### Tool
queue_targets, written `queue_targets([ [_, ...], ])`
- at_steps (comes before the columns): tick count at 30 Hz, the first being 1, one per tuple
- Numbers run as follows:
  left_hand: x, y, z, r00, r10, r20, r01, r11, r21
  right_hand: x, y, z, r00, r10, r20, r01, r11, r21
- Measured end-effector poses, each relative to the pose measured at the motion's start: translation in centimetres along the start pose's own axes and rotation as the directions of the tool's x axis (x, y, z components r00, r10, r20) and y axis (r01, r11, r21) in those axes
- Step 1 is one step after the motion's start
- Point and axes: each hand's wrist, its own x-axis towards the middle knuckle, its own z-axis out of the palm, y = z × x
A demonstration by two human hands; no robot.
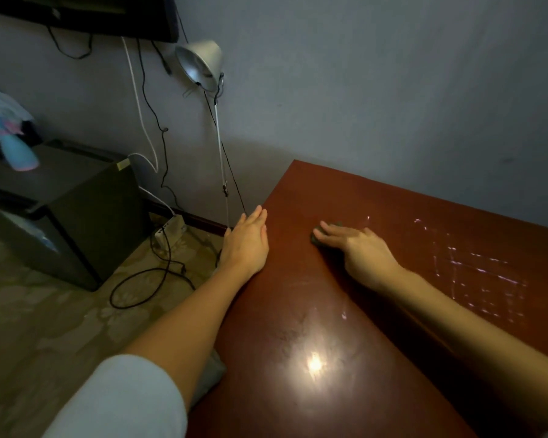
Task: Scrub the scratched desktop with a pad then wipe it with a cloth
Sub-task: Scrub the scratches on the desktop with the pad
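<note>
**Clearly mid-scrub, wiping yet to come**

Right hand (358, 248) presses straight fingers on a small dark scrubbing pad (314, 241), far left on the reddish-brown wooden desktop (298, 295). Left hand (246, 241) rests flat at the left edge. White scratches (475, 267) show at right; no cloth visible.

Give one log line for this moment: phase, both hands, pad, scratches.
phase: pad scrub | right hand: straight fingers press dark pad on desktop | left hand: flat on left edge | white scratches: right of pad
</note>
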Motion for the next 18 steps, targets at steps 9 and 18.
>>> queue_targets([
  [9, -2.4, -0.9, -1.7, 0.991, 0.117, 0.060, -0.117, 0.993, 0.010, 1.6, -5.9, 0.4, 0.989, -0.139, 0.051, 0.135, 0.988, 0.080],
  [18, -9.5, -4.2, -4.9, 0.966, 0.192, 0.174, -0.214, 0.970, 0.118, -6.2, -8.5, 0.6, 0.978, -0.204, 0.042, 0.204, 0.979, 0.014],
])
